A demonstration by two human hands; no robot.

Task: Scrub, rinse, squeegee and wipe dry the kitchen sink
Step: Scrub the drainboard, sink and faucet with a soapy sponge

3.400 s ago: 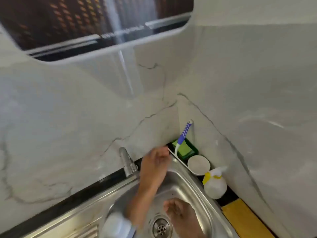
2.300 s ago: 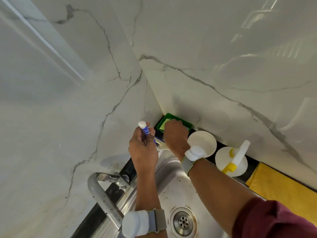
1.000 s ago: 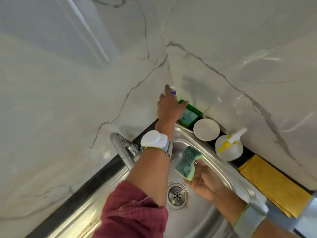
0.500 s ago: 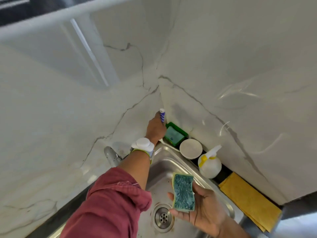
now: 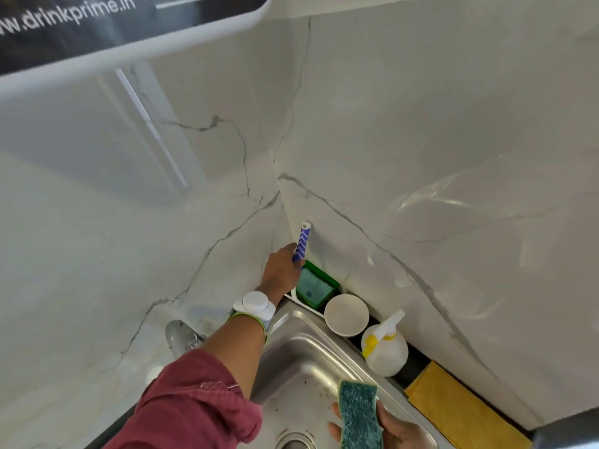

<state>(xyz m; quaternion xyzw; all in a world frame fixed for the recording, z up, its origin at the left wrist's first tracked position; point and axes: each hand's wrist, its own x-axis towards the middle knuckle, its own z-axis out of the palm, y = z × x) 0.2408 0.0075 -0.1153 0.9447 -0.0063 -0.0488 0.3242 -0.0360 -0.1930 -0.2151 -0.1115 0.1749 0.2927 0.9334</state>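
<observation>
The steel sink (image 5: 304, 354) lies at the bottom centre, speckled with dark bits, its drain (image 5: 293, 443) at the frame edge. My left hand (image 5: 280, 270) reaches into the wall corner and grips a blue-and-white patterned handle (image 5: 302, 241) that stands upright against the tiles; the tool's lower end is hidden behind the hand. My right hand (image 5: 400, 431) holds a green scrub sponge (image 5: 359, 416) upright over the basin, thumb on its left edge.
Along the sink's far rim stand a green soap tray (image 5: 316, 288), a white bowl (image 5: 346, 315) and a white spray bottle with a yellow nozzle (image 5: 385, 348). A yellow cloth (image 5: 453, 413) lies at right. The tap (image 5: 176, 335) is left of my forearm. A dark appliance (image 5: 97, 24) hangs above.
My right hand has taken the sponge from the green tray and brought it over the basin. My left hand has moved the striped handle back into the corner and still holds it.
</observation>
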